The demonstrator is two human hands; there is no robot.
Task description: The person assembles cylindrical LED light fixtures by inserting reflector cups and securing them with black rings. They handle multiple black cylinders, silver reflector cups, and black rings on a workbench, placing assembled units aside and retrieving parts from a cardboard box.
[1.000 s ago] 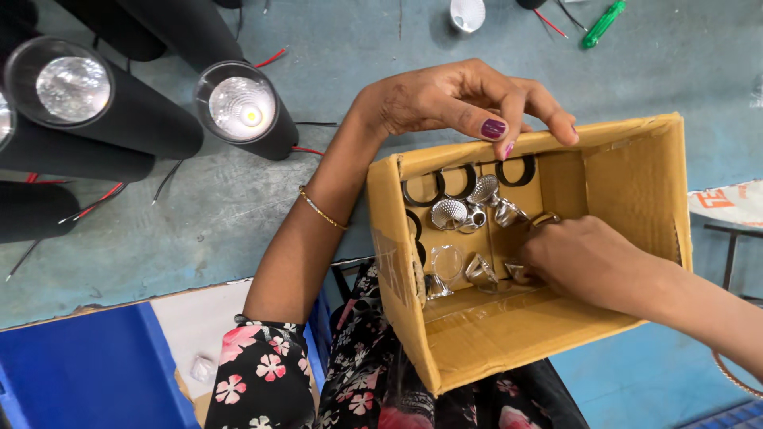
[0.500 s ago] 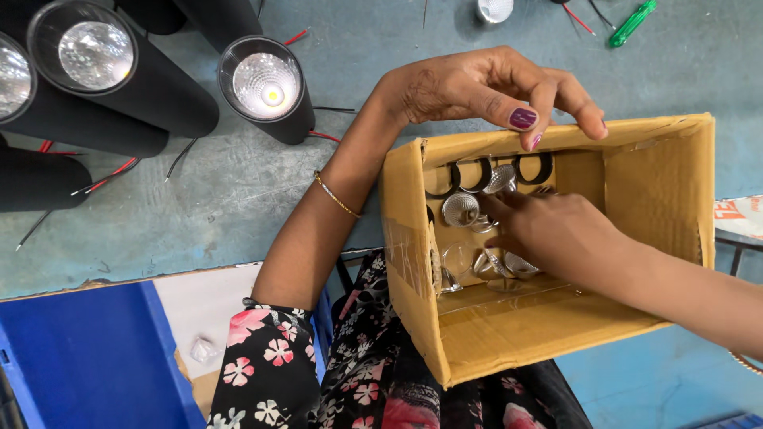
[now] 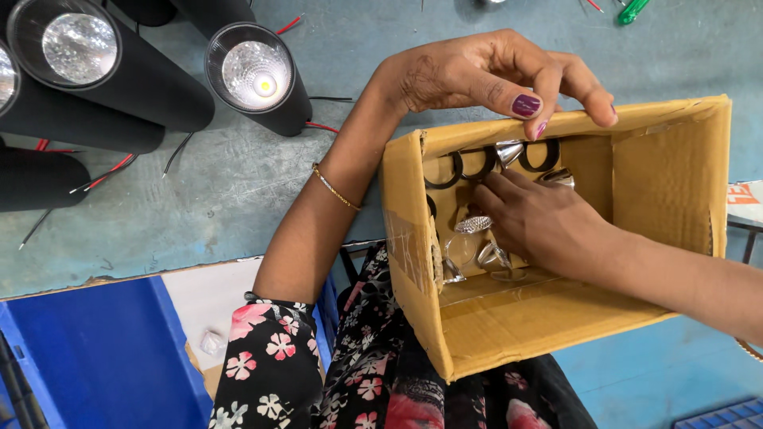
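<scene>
Cardboard box (image 3: pixel 509 326) sits tilted on the person's lap, open side facing up toward the camera, at 3 o'clock of frame centre. Far end of the box holds shiny silver reflector cones (image 3: pixel 474 225) and black rings (image 3: pixel 477 168), loose in a pile.

Right hand (image 3: pixel 548 222) is inside the box, palm down, fingers reaching to 10 o'clock into the cones. Fingertips touch the parts, but can't tell if anything is actually gripped; the fingers hide it.

Left hand (image 3: pixel 493 75) is closed over the box's far top edge at 12 o'clock of the box, thumb and fingers pinching the cardboard rim, holding it steady. Nails painted dark purple. Thin gold bangle (image 3: pixel 335 189) on the left wrist.

Outward: box edge rests against the grey-blue table (image 3: pixel 238 183). At 10 to 11 o'clock of the box, black cylindrical spotlight housings (image 3: pixel 254 75) lie on the table, lens ends toward the camera, with thin red and black wires (image 3: pixel 111 171) trailing from them. Green screwdriver-like tool (image 3: pixel 633 10) at the top edge, 1 o'clock. Blue plastic bin (image 3: pixel 95 357) at 8 o'clock, below the table edge. Person wears a black floral sleeve (image 3: pixel 266 365).
</scene>
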